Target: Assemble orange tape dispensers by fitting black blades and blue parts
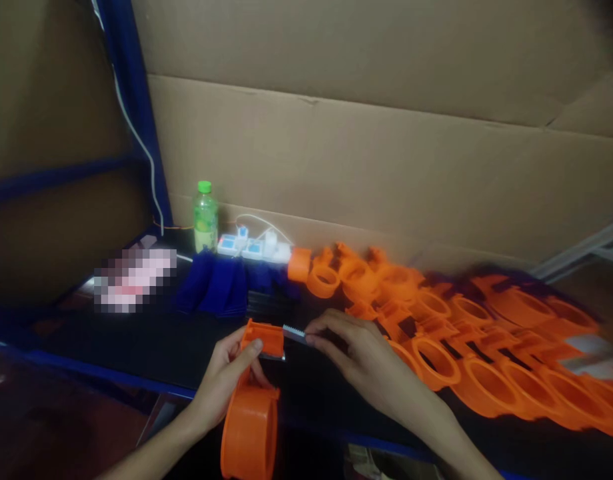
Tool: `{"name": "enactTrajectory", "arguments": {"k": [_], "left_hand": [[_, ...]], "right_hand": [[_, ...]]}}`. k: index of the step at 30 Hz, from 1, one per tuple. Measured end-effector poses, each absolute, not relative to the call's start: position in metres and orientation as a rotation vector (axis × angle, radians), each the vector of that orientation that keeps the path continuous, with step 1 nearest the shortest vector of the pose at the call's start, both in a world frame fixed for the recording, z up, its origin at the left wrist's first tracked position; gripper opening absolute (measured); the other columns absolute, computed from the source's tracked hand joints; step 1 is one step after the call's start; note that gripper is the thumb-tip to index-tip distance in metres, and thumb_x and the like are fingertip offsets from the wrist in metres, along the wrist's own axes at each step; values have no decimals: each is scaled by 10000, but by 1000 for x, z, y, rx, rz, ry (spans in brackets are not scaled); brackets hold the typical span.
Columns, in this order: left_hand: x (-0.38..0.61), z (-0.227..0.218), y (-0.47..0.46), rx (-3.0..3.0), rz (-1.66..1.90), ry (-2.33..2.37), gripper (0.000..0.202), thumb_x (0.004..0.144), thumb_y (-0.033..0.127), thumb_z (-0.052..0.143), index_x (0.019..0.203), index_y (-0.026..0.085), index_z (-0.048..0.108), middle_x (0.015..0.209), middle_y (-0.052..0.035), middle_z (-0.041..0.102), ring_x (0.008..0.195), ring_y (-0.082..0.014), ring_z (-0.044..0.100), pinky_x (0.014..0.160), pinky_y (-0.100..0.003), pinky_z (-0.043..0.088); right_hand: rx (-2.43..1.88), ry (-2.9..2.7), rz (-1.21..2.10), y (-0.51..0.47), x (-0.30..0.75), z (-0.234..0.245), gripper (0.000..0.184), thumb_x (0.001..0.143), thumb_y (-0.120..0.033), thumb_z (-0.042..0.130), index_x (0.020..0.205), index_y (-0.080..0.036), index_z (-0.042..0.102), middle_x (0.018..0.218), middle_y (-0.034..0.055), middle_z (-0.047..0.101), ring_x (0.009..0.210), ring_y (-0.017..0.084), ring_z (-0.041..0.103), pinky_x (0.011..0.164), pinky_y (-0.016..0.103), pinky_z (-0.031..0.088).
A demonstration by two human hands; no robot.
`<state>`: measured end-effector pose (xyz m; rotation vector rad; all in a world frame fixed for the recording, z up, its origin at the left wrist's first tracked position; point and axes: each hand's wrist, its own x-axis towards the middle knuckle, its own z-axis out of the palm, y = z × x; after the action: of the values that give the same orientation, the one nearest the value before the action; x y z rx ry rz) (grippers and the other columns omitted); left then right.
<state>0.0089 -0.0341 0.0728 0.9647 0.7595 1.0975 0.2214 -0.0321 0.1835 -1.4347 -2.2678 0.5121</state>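
My left hand [226, 380] is closed around an orange plastic tape-dispenser shell [254, 407], thumb on its upper end, holding it over the near edge of the dark bench [151, 340]. My right hand [359, 357] pinches a small serrated metal blade [295, 333] between thumb and fingers, its toothed end touching the top of the orange shell. Both hands sit at the centre bottom of the head view.
Several more orange shells [466, 333] lie in rows across the right of the bench. A stack of dark blue parts [219, 287] sits behind the hands. A green bottle [205, 217], a white power strip [251, 248] and cardboard walls stand at the back.
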Motion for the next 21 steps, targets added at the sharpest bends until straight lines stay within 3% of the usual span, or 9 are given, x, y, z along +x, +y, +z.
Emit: {"name": "enactTrajectory", "arguments": {"k": [10, 17, 21], "left_hand": [[11, 67, -31, 1028, 1073, 781, 413, 897, 415, 643, 1200, 135, 632, 530, -17, 697, 444, -146, 635, 459, -196, 425], [12, 72, -33, 1091, 1042, 755, 352, 848, 399, 702, 1082, 135, 694, 561, -26, 704, 453, -146, 640, 462, -201, 458], [13, 71, -35, 1066, 1090, 760, 326, 862, 399, 684, 1056, 138, 688, 545, -24, 697, 450, -142, 632, 484, -202, 458]], "right_hand": [[-1479, -2229, 654, -18, 200, 176, 120, 935, -249, 586, 880, -188, 673, 906, 17, 680, 808, 142, 621, 706, 246, 444], [-1401, -2163, 765, -13, 190, 165, 97, 883, -182, 625, 798, -174, 671, 849, 18, 660, 749, 126, 591, 646, 223, 433], [-1357, -2158, 846, -7, 189, 166, 124, 899, -252, 632, 811, -176, 675, 792, 4, 646, 703, 118, 572, 615, 217, 429]]}}
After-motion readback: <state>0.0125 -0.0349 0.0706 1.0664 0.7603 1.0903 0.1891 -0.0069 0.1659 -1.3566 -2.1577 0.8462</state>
